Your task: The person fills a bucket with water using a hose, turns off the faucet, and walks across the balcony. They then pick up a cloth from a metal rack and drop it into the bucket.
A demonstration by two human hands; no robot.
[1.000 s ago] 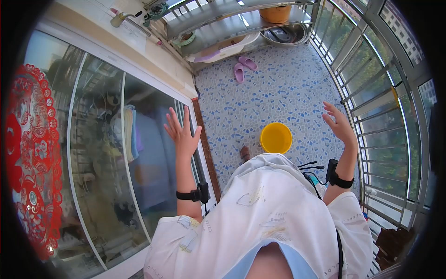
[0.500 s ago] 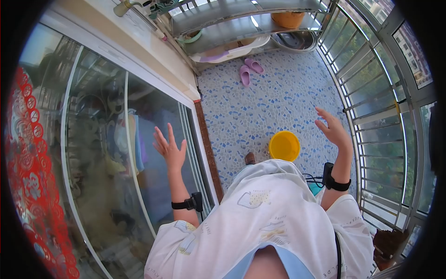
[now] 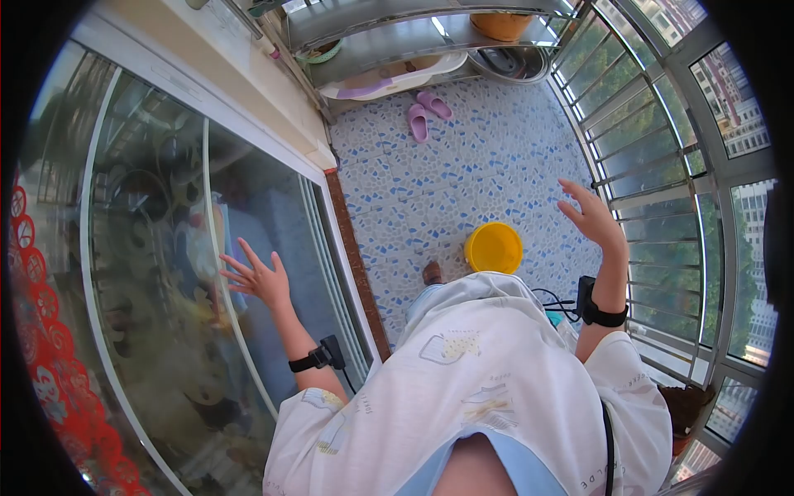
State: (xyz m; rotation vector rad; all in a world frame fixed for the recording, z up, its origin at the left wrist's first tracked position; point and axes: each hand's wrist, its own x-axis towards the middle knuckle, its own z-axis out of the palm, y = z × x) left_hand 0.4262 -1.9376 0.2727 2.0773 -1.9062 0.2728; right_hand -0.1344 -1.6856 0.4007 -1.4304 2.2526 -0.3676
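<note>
My left hand (image 3: 261,279) is raised with its fingers spread, in front of the sliding glass door (image 3: 165,248); whether it touches the pane I cannot tell. Nothing is in it. On the other side my right hand (image 3: 590,217) hangs in the air near the metal railing (image 3: 662,208), fingers stretched out and holding nothing. Between the two hands, a yellow bucket (image 3: 495,248) stands on the blue-patterned floor (image 3: 463,182) in front of my body. Each forearm wears a black strap with a small device.
Two pink slippers (image 3: 419,122) lie on the floor farther ahead. Beyond them a metal shelf (image 3: 372,50) carries an orange-brown pot (image 3: 499,26), with a white-and-purple tub (image 3: 397,78) and a metal basin (image 3: 509,64) low down. A red cutout decoration (image 3: 58,355) shows on the left glass.
My left hand has moved left and outward, its fingers spreading wider toward the door. My right hand stays raised near the railing. The view has shifted slightly.
</note>
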